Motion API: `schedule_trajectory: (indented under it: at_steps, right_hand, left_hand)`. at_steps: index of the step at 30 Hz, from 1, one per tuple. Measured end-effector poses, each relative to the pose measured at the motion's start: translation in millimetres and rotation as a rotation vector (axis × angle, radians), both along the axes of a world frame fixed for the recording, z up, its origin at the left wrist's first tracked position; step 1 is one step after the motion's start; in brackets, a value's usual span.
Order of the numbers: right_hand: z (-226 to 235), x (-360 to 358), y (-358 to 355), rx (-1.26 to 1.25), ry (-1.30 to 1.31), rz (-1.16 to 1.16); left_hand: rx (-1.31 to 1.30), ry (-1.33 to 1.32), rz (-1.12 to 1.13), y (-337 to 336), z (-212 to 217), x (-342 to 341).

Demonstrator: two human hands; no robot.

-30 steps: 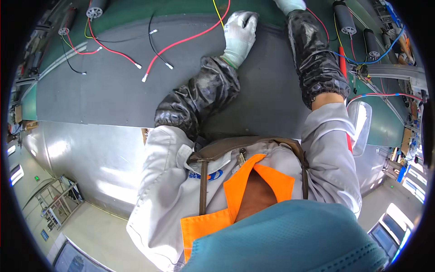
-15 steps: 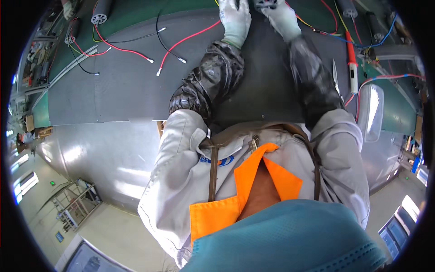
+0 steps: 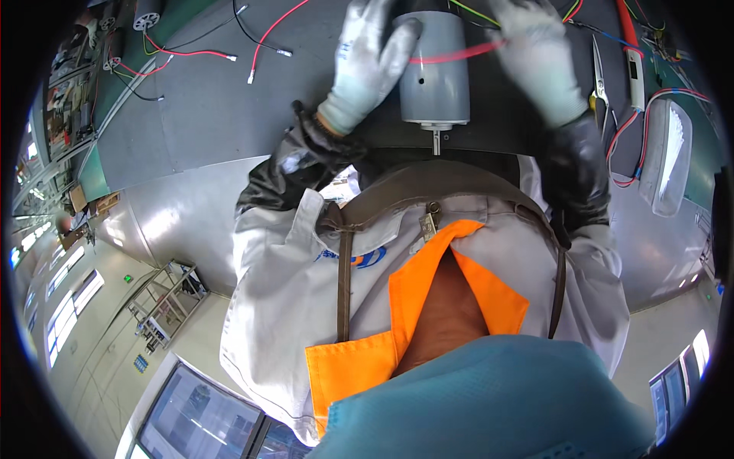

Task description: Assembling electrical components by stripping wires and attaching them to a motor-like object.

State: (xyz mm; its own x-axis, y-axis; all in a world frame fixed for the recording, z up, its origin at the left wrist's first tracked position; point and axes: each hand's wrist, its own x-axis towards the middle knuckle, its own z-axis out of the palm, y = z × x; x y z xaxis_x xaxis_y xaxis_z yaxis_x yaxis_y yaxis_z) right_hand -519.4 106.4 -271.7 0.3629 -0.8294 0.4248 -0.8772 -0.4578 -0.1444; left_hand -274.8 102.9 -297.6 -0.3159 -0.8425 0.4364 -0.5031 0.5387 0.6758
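Observation:
A grey cylindrical motor (image 3: 433, 84) lies on the dark bench mat in front of me, its metal shaft pointing toward my body. My left hand (image 3: 368, 57), in a whitish glove, is beside the motor's left side with thumb and fingers apart, holding nothing. On the other side is my gloved right hand (image 3: 537, 61), smeared by motion, its fingers not readable. A red wire (image 3: 459, 55) crosses over the motor and reaches the right hand; whether it is gripped there is unclear. A yellow-green wire (image 3: 475, 13) runs beyond the motor. The motor's far end is partly out of view.
Scissors (image 3: 599, 80) and a red-and-white pen-shaped tool (image 3: 634, 73) lie to the right, near a clear plastic tray (image 3: 665, 157). At the left stand another motor (image 3: 147, 14) and several loose red and black leads (image 3: 264, 46). The bench's near edge (image 3: 183, 170) is close to me.
The motor has come toward me from the far edge and now lies between my hands. My left hand has moved left and opened; my right hand has shifted right.

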Motion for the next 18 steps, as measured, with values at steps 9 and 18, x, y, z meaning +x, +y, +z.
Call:
schedule_trajectory:
  at_steps: [9,18]
  right_hand:
    - [40,78,14,0.199,-0.004,0.411]
    - [-50,234,75,0.649,-0.255,1.073]
  left_hand:
    - [1.244,0.04,-0.509,-45,40,89]
    - [1.323,-0.43,-0.292,-39,93,6]
